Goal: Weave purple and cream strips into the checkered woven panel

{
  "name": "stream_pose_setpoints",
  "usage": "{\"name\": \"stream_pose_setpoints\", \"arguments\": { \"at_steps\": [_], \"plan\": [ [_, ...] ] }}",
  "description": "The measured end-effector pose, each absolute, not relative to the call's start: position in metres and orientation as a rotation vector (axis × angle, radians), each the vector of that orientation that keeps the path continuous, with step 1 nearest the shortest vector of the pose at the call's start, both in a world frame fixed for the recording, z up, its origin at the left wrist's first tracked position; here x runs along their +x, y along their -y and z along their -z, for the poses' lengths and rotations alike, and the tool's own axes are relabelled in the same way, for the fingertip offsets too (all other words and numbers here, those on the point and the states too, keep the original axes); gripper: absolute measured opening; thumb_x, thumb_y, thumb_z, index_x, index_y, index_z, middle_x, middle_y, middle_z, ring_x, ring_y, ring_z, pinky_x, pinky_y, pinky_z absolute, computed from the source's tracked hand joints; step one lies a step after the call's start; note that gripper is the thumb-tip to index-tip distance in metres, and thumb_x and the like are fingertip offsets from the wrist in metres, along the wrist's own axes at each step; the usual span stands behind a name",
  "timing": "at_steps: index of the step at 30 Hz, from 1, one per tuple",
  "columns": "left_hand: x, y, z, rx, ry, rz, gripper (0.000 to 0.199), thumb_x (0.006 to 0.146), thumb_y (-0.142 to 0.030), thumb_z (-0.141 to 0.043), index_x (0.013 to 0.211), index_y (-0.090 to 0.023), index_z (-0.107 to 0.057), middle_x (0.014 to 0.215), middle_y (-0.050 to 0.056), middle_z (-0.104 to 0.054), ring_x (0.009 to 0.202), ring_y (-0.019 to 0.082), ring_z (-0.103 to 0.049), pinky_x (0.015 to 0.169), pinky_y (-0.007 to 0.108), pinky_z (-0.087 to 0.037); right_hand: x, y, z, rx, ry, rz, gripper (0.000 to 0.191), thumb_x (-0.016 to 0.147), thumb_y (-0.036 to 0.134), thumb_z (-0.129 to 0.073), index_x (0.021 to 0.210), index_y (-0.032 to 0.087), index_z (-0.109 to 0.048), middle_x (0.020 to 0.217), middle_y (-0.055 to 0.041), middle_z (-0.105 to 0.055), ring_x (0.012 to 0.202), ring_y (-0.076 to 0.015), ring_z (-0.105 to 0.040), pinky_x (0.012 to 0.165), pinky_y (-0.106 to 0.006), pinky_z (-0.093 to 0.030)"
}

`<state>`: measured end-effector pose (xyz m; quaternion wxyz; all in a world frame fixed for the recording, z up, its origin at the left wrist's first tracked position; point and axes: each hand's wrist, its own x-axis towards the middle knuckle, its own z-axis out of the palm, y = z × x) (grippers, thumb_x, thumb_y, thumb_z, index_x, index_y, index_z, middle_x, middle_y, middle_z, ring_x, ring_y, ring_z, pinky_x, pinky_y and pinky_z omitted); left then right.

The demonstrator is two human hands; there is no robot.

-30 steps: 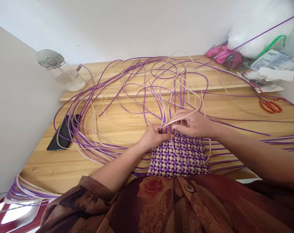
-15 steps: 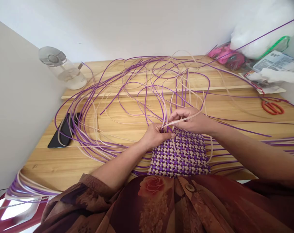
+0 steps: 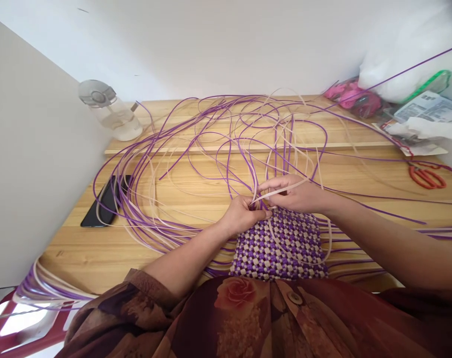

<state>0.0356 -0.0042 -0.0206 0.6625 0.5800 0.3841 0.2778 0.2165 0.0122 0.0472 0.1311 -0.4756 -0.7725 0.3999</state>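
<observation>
A checkered purple-and-beige woven panel (image 3: 281, 243) lies on the table in front of my body. At its far left corner my left hand (image 3: 244, 215) is closed, thumb on the weave and fingers around the bases of beige and purple strands. My right hand (image 3: 291, 195) is beside it at the far edge, fingers bent in a pinch among the strands; its fingertips are partly hidden. One beige strip (image 3: 285, 189) runs from my left fingers across my right hand. A beige loop (image 3: 281, 248) hangs over the panel's surface.
Long loose strands (image 3: 136, 149) curl over the wooden table (image 3: 69, 253). A bottle (image 3: 110, 112) and black phone (image 3: 105, 201) are at left. Red-handled scissors (image 3: 427, 177), pink bundles (image 3: 347, 94) and papers (image 3: 423, 112) are at right. Strands also extend sideways from the panel.
The view has shifted slightly, moving everything a little right and down. My right index finger now reaches straighter to the left among the strands. My left hand keeps its hold.
</observation>
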Motion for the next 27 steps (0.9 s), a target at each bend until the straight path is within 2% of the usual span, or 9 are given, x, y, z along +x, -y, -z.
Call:
{"name": "stream_pose_setpoints", "arguments": {
  "at_steps": [3, 5, 7, 9, 13, 18, 22, 24, 27],
  "plan": [
    [0.036, 0.003, 0.022, 1.309, -0.852, -0.630, 0.027, 0.067, -0.037, -0.072, 0.063, -0.014, -0.060, 0.057, -0.005, -0.045, 0.054, 0.008, -0.036, 0.057, 0.024, -0.031, 0.214, -0.015, -0.040, -1.378, 2.277, -1.142, 0.023, 0.081, 0.021, -0.051, 0.094, 0.018, -0.070, 0.080, 0.0005, -0.070, 0.070, -0.0120, -0.060, 0.064, -0.022, -0.041],
    [0.036, 0.003, 0.022, 1.307, -0.851, -0.638, 0.025, 0.067, -0.036, -0.072, 0.064, -0.014, -0.061, 0.058, -0.004, -0.047, 0.055, 0.008, -0.038, 0.058, 0.024, -0.031, 0.214, -0.013, -0.031, -1.425, 2.150, -1.090, 0.023, 0.080, 0.023, -0.055, 0.101, 0.018, -0.064, 0.068, 0.0031, -0.064, 0.058, -0.0097, -0.053, 0.056, -0.022, -0.036],
    [0.035, 0.003, 0.022, 1.309, -0.850, -0.644, 0.023, 0.068, -0.034, -0.071, 0.065, -0.013, -0.062, 0.060, -0.004, -0.048, 0.057, 0.009, -0.039, 0.059, 0.024, -0.032, 0.215, -0.008, -0.024, -1.461, 1.950, -1.083, 0.033, 0.078, 0.025, -0.060, 0.110, 0.018, -0.055, 0.061, 0.0062, -0.059, 0.051, -0.0087, -0.047, 0.052, -0.021, -0.032],
    [0.035, 0.003, 0.021, 1.304, -0.855, -0.633, 0.022, 0.068, -0.033, -0.070, 0.064, -0.013, -0.061, 0.059, -0.004, -0.046, 0.056, 0.008, -0.037, 0.058, 0.024, -0.031, 0.215, -0.003, -0.021, -1.456, 1.810, -1.134, 0.031, 0.077, 0.029, -0.065, 0.104, 0.018, -0.054, 0.060, 0.0062, -0.057, 0.052, -0.0088, -0.047, 0.052, -0.021, -0.034],
    [0.035, 0.003, 0.020, 1.304, -0.862, -0.634, 0.026, 0.067, -0.031, -0.070, 0.057, -0.015, -0.052, 0.055, -0.006, -0.039, 0.054, 0.007, -0.032, 0.056, 0.024, -0.027, 0.210, 0.002, -0.029, -1.461, 1.877, -1.206, 0.025, 0.076, 0.039, -0.068, 0.078, 0.015, -0.063, 0.071, -0.0016, -0.065, 0.065, -0.0127, -0.056, 0.059, -0.023, -0.041],
    [0.036, 0.002, 0.022, 1.291, -0.837, -0.672, 0.021, 0.065, -0.030, -0.071, 0.063, -0.014, -0.059, 0.059, -0.005, -0.046, 0.056, 0.008, -0.038, 0.059, 0.024, -0.031, 0.208, -0.005, -0.035, -1.340, 2.169, -1.176, 0.024, 0.084, 0.033, -0.059, 0.089, 0.016, -0.073, 0.087, -0.0045, -0.073, 0.081, -0.0178, -0.064, 0.071, -0.026, -0.046],
    [0.036, 0.003, 0.023, 1.290, -0.852, -0.658, 0.024, 0.067, -0.034, -0.073, 0.063, -0.013, -0.060, 0.058, -0.004, -0.047, 0.055, 0.008, -0.037, 0.057, 0.024, -0.030, 0.215, -0.023, -0.033, -1.234, 2.386, -1.190, 0.029, 0.091, 0.031, -0.049, 0.097, 0.019, -0.075, 0.095, -0.0031, -0.074, 0.084, -0.0168, -0.066, 0.075, -0.025, -0.045],
    [0.036, 0.004, 0.023, 1.271, -0.870, -0.649, 0.027, 0.066, -0.037, -0.074, 0.064, -0.013, -0.061, 0.057, -0.004, -0.046, 0.054, 0.007, -0.037, 0.057, 0.024, -0.029, 0.222, -0.033, -0.032, -1.204, 2.505, -1.170, 0.029, 0.091, 0.032, -0.050, 0.098, 0.020, -0.075, 0.096, -0.0035, -0.073, 0.085, -0.0168, -0.065, 0.076, -0.026, -0.045],
    [0.036, 0.005, 0.019, 1.204, -0.858, -0.660, 0.031, 0.064, -0.040, -0.077, 0.064, -0.013, -0.062, 0.058, -0.004, -0.047, 0.055, 0.007, -0.038, 0.057, 0.024, -0.029, 0.234, -0.039, -0.030, -1.114, 2.654, -0.883, 0.024, 0.088, 0.031, -0.055, 0.096, 0.022, -0.076, 0.100, -0.0058, -0.071, 0.093, -0.0198, -0.063, 0.084, -0.031, -0.045]
  ]
}}
